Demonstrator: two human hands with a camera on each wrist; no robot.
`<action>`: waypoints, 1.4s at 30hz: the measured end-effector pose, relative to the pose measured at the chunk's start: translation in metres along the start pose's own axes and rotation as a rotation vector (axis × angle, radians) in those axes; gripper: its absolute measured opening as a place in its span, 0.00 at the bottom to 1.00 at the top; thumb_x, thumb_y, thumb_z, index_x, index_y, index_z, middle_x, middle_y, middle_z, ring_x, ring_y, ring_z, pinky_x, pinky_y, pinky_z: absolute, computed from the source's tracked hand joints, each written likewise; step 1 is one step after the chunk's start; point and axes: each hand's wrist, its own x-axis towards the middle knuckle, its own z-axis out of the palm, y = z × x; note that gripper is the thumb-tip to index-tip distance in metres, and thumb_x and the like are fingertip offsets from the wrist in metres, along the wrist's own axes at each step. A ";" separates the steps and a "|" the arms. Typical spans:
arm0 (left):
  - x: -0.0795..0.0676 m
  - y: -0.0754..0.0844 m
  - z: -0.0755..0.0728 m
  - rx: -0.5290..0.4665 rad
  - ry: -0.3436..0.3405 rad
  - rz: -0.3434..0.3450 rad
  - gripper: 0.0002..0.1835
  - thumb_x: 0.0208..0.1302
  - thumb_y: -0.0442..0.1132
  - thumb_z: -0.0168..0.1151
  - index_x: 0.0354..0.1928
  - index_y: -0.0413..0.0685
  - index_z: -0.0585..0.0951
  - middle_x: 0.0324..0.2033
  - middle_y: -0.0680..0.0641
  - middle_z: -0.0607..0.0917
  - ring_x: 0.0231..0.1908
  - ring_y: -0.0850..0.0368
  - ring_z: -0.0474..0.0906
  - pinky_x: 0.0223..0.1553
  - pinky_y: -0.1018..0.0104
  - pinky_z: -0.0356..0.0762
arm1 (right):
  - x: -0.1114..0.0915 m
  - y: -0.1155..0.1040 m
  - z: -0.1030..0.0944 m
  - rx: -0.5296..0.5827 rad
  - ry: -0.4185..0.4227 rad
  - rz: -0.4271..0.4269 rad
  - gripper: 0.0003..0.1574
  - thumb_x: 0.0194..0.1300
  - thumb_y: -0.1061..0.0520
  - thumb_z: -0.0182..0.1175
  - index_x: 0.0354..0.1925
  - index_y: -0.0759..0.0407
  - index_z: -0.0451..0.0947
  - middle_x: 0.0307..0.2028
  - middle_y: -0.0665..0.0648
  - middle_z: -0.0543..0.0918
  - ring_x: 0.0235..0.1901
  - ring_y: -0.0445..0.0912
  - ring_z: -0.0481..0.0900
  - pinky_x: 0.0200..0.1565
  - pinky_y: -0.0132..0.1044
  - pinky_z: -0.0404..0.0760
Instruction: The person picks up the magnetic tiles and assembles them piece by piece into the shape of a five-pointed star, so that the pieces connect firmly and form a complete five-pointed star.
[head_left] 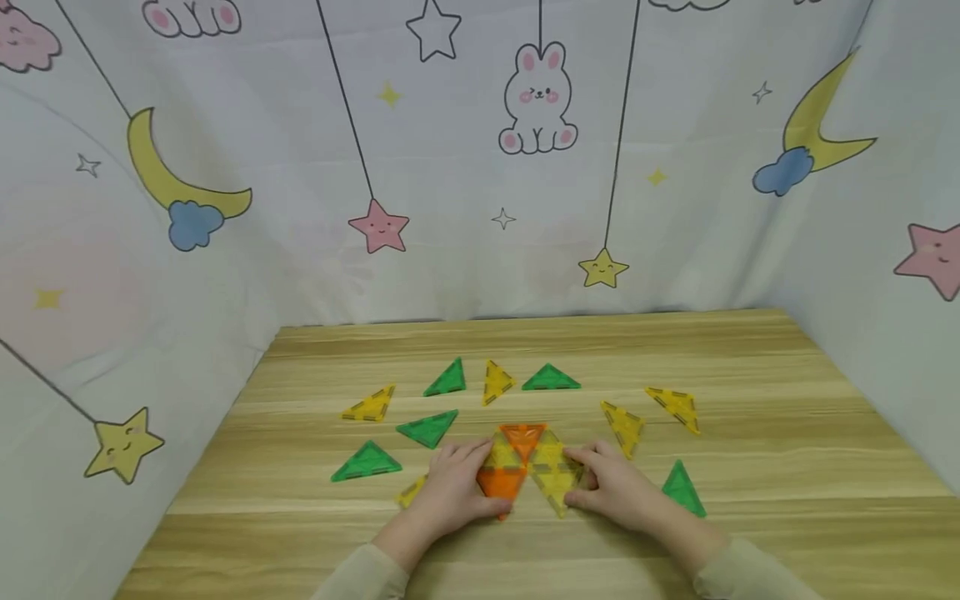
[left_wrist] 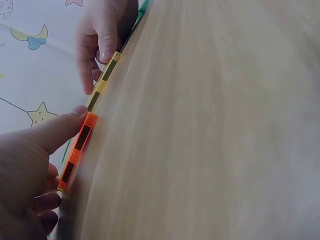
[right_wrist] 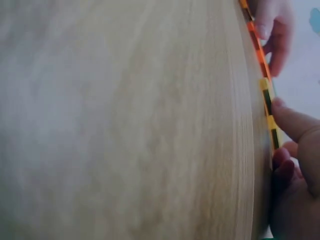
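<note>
Translucent triangular magnetic tiles lie edge to edge on the wooden table, between the two hands. In the head view, my left hand [head_left: 453, 492] grips the group's left side, thumb on the lower orange tile [head_left: 499, 482] and fingers by the upper-left yellow tile [head_left: 506, 451]. My right hand [head_left: 617, 493] pinches the lower-right yellow tile [head_left: 555, 481] from the right, below the upper-right yellow tile [head_left: 551, 451]. An upper orange tile [head_left: 523, 435] points down between the yellow ones. A gap opens downward between the lower tiles. Dark magnet strips show along the orange edge [left_wrist: 80, 140] in the left wrist view.
Loose green tiles [head_left: 367, 462] and yellow tiles [head_left: 371, 405] lie around the group, to the left, behind and right. One yellow tile [head_left: 409, 492] is partly hidden by the left hand; a green tile [head_left: 682, 489] lies by the right forearm. A printed curtain [head_left: 465, 283] surrounds the table [head_left: 795, 500].
</note>
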 end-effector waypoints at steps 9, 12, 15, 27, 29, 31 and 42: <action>0.003 0.002 0.002 -0.072 -0.021 -0.002 0.45 0.48 0.56 0.71 0.62 0.34 0.69 0.60 0.40 0.71 0.56 0.44 0.64 0.55 0.51 0.62 | 0.001 0.000 0.003 0.021 0.023 0.021 0.45 0.55 0.43 0.67 0.63 0.65 0.66 0.43 0.54 0.67 0.28 0.38 0.67 0.30 0.31 0.69; 0.003 0.001 0.001 -0.066 -0.018 0.004 0.45 0.48 0.57 0.71 0.62 0.33 0.69 0.60 0.39 0.71 0.57 0.43 0.65 0.56 0.51 0.61 | 0.001 -0.001 0.002 0.030 0.019 0.017 0.45 0.56 0.44 0.67 0.63 0.66 0.66 0.44 0.54 0.66 0.28 0.38 0.67 0.30 0.31 0.69; 0.003 0.001 0.000 -0.060 -0.026 0.005 0.45 0.48 0.58 0.71 0.62 0.33 0.69 0.60 0.39 0.71 0.57 0.43 0.65 0.56 0.50 0.62 | 0.000 -0.001 0.002 0.043 0.018 0.024 0.44 0.56 0.44 0.67 0.63 0.66 0.66 0.44 0.54 0.66 0.28 0.38 0.67 0.30 0.31 0.70; 0.003 0.003 -0.001 -0.022 -0.017 0.018 0.45 0.46 0.59 0.71 0.60 0.32 0.71 0.59 0.39 0.72 0.58 0.43 0.65 0.57 0.51 0.62 | 0.000 0.000 0.002 0.035 0.028 0.025 0.44 0.55 0.44 0.68 0.62 0.64 0.67 0.44 0.53 0.66 0.29 0.39 0.67 0.32 0.32 0.69; 0.002 0.003 -0.001 -0.023 -0.016 0.018 0.45 0.47 0.59 0.71 0.60 0.32 0.71 0.59 0.39 0.72 0.58 0.43 0.65 0.57 0.51 0.62 | 0.000 0.000 0.002 0.033 0.031 0.026 0.44 0.54 0.44 0.68 0.62 0.64 0.67 0.45 0.53 0.67 0.29 0.39 0.67 0.32 0.32 0.69; 0.002 0.003 -0.002 -0.023 -0.016 0.018 0.45 0.47 0.59 0.71 0.60 0.32 0.71 0.59 0.40 0.72 0.58 0.43 0.66 0.57 0.51 0.62 | 0.000 0.000 0.002 0.030 0.034 0.027 0.44 0.54 0.43 0.68 0.62 0.64 0.67 0.45 0.53 0.67 0.29 0.39 0.67 0.32 0.32 0.69; -0.001 -0.004 -0.007 -0.077 -0.030 0.047 0.44 0.48 0.58 0.71 0.60 0.34 0.72 0.58 0.41 0.73 0.58 0.42 0.65 0.56 0.49 0.64 | 0.000 0.001 -0.003 0.027 -0.006 0.013 0.45 0.55 0.42 0.67 0.63 0.63 0.66 0.41 0.52 0.67 0.30 0.39 0.67 0.33 0.32 0.69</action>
